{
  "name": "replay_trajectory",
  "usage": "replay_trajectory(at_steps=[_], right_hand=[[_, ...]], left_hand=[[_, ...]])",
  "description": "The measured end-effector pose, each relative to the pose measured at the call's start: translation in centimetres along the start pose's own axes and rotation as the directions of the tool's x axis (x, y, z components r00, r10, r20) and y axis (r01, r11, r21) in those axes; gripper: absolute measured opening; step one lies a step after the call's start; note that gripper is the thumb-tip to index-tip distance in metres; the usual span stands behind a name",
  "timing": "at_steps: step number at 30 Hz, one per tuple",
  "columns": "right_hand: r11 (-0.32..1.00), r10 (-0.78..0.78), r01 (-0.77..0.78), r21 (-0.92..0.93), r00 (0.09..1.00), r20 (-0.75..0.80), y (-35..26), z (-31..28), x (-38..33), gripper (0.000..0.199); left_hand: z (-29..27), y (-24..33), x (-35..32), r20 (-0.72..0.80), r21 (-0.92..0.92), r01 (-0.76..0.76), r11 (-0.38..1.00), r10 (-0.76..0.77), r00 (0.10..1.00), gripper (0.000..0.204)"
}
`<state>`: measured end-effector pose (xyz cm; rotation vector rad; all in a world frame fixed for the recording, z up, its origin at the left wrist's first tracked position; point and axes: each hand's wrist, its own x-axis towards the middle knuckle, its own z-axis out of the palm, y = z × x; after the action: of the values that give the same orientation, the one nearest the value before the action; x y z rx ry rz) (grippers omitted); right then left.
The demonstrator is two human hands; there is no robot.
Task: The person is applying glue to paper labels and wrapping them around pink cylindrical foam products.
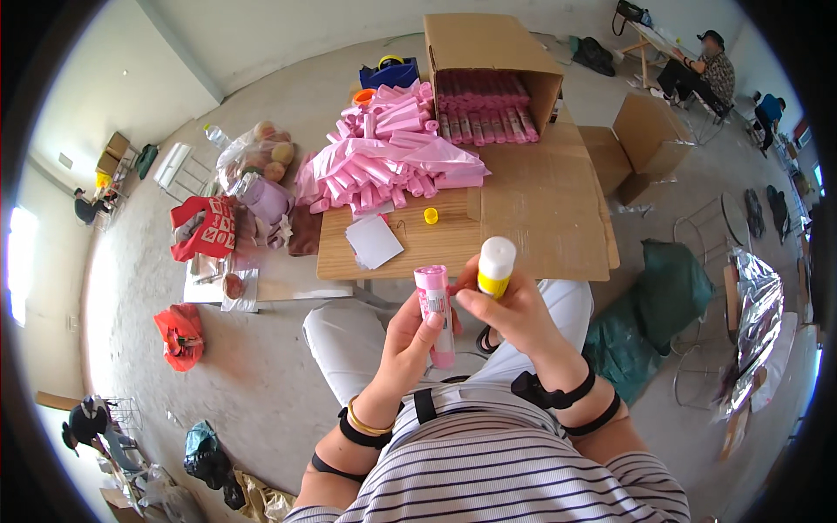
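Note:
Above my lap, my left hand [404,343] is closed round a pink plastic bag roll [433,301] with a printed paper label, held upright. Close beside it, my right hand [520,315] grips a glue stick [496,266] with a white end and a yellow band. A small yellow cap [431,215] stands on the wooden table [449,244] in front of me. To its left lies a stack of white paper slips [377,244]. Behind these, many loose pink rolls [384,170] are heaped on a pink plastic sheet.
An open cardboard box [493,44] at the table's back holds rows of labelled pink rolls [484,126]. Flattened cardboard [540,209] covers the table's right side. A blue tape dispenser [389,73] stands behind the heap. Bags of fruit [266,157] sit left. Other people work farther off.

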<state>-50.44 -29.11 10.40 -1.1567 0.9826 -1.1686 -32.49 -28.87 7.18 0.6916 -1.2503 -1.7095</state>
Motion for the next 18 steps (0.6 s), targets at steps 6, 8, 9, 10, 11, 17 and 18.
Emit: replay_trajectory(at_steps=[6,8,9,10,11,17,18], right_hand=[[0.995,-0.104,0.104,-0.004,0.994,-0.035,-0.4,0.9,-0.8,0.022],[0.994,-0.112,0.112,-0.019,0.993,-0.04,-0.7,1.0,-1.1,0.021],[0.992,-0.122,0.121,-0.028,0.992,-0.037,-0.8,1.0,-1.3,0.021],[0.991,-0.131,0.129,-0.04,0.991,-0.036,-0.9,1.0,-1.5,0.02],[0.991,-0.131,0.13,-0.035,0.991,-0.033,-0.9,1.1,-1.6,0.019],[0.961,-0.261,0.26,-0.09,0.965,0.003,-0.9,0.8,-2.0,0.016],[0.959,-0.266,0.266,-0.094,0.964,0.005,-1.3,0.8,-2.1,0.016]], left_hand=[[1.4,1.0,0.0,-0.05,0.159,-0.096,0.983,0.106,0.993,0.037],[0.8,0.7,-0.3,-0.035,0.233,-0.099,0.967,0.11,0.993,0.033],[0.7,0.9,-0.4,-0.031,0.312,-0.131,0.941,0.147,0.989,0.031],[0.8,1.2,-0.4,-0.022,0.385,-0.161,0.909,0.184,0.983,0.029],[0.9,1.5,-0.4,-0.01,0.457,-0.191,0.869,0.219,0.976,0.027],[1.2,4.0,-0.5,0.072,0.638,-0.263,0.724,0.284,0.956,0.03],[1.5,4.2,-0.6,0.069,0.639,-0.269,0.721,0.293,0.953,0.029]])
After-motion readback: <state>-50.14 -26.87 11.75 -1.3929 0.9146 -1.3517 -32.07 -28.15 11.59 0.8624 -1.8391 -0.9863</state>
